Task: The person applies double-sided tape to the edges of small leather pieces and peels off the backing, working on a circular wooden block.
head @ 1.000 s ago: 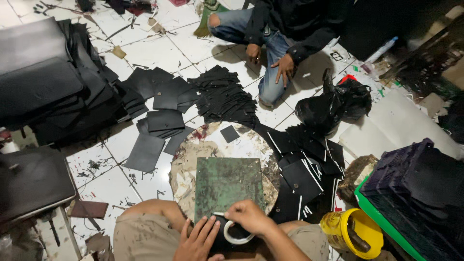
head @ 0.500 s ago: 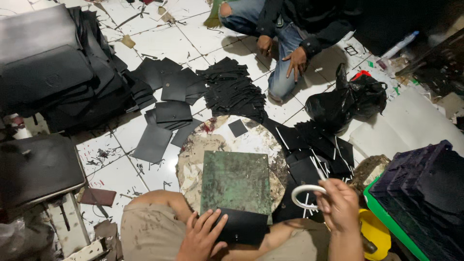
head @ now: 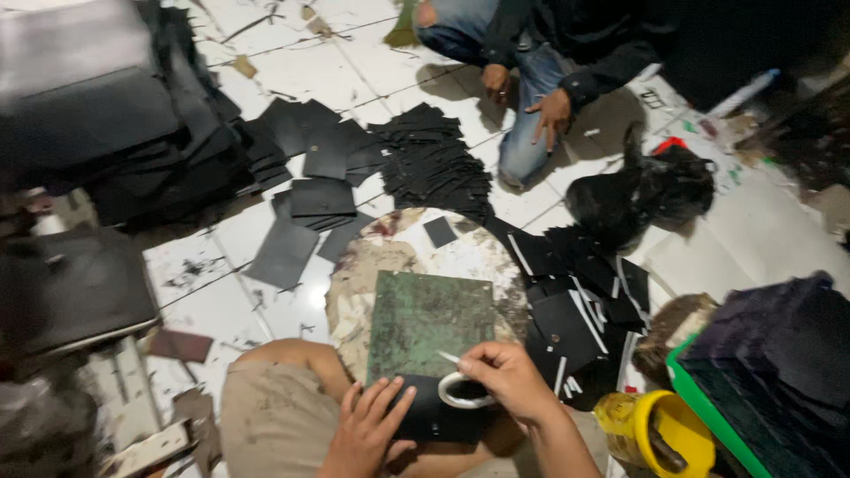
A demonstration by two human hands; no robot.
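A round board (head: 403,257) sits on the floor in front of your knees, and a green mat (head: 429,319) lies on it. At six o'clock from the mat is a black piece (head: 434,416). Your left hand (head: 365,434) lies flat and open on its left end. Your right hand (head: 505,381) grips a white roll of tape (head: 462,391), I think, right over the piece. A yellow tub (head: 660,434) stands at three o'clock from that hand.

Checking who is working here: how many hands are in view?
4. The wearer's left hand presses a black piece; the right hand holds a white ring. Another person's two hands rest near their knees.
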